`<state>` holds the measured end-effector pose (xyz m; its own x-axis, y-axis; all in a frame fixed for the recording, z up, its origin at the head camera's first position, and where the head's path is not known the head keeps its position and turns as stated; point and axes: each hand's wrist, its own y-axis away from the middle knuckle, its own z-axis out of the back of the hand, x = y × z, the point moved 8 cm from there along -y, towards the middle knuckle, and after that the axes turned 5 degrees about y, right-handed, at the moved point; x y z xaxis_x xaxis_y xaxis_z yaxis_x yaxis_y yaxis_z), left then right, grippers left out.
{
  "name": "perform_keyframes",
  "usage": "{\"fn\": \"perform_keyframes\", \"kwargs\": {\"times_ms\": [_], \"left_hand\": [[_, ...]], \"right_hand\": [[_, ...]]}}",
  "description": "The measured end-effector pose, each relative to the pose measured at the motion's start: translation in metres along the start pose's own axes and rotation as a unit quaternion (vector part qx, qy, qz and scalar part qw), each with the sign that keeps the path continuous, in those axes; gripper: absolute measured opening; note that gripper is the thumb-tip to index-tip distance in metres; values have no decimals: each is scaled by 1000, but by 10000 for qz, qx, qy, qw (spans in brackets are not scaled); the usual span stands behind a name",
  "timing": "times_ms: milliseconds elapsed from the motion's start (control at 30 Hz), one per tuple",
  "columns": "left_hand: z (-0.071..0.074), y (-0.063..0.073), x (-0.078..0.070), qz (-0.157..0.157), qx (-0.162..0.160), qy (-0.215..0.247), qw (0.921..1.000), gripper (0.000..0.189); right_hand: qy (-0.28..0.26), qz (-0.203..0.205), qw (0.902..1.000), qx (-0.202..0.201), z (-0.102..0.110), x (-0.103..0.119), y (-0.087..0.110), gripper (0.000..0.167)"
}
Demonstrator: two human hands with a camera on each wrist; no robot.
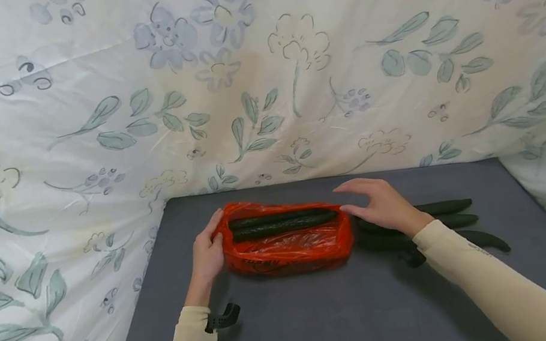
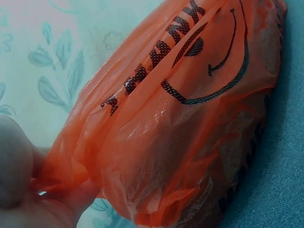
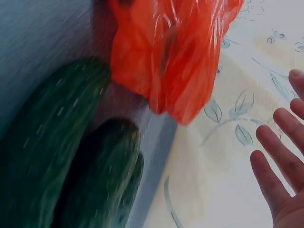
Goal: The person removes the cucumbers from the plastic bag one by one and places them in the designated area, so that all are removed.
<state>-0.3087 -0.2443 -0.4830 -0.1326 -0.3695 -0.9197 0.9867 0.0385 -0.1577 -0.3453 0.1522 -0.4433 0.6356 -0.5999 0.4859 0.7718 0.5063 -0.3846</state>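
Note:
A red plastic bag (image 1: 289, 260) lies on its side with its mouth held wide, and two dark green cucumbers (image 1: 283, 227) show inside along its back part. My left hand (image 1: 207, 258) pinches the bag's left rim between thumb and fingers; black lettering and a smile print face the left wrist view. At the bag's right end, my right hand (image 1: 386, 205) hovers with fingers spread and nothing in its grasp. Beneath that hand and forearm lie three more cucumbers (image 1: 462, 219), partly hidden by the arm. Their rounded ends are close to the bag in the right wrist view.
The dark grey tabletop (image 1: 327, 319) carries the bag and cucumbers. Behind it and along both sides hangs a white cloth (image 1: 256, 76) with a flower and leaf print. A black band (image 1: 224, 317) is on the left wrist.

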Motion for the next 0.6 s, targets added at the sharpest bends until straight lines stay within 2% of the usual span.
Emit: {"fn": "perform_keyframes", "kwargs": {"times_ms": [267,600], "left_hand": [[-1,1,1,15,19,-7,10000,56],[-2,0,-1,-24,-56,-126,9999,56]], "right_hand": [[-266,101,9995,171,-21,11,-20,44],[-333,164,9979,522,-38,18,-32,41]]}}
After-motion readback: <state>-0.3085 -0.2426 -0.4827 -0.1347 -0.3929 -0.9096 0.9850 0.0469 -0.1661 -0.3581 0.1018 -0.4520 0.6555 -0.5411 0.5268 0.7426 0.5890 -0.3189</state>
